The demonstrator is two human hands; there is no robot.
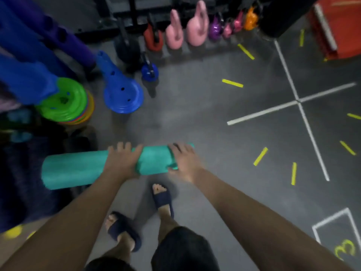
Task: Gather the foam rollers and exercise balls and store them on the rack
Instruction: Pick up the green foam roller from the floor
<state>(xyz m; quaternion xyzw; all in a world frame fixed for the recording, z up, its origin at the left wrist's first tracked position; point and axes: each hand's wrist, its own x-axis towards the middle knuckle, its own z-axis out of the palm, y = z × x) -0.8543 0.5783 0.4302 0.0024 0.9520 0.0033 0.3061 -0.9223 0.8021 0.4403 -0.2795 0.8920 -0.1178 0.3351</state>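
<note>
Head view, teal foam roller (78, 169) held level — left hand (122, 163) and right hand (185, 163), each grip curled round it

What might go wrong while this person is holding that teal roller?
The left grip holds the roller near its middle and the right grip its right end, so the long free left end may dip or swing. That end looks close to the disc stack and cones; a swing might knock them. Open slippers near the small kettlebell on the floor risk a stubbed toe.
</note>
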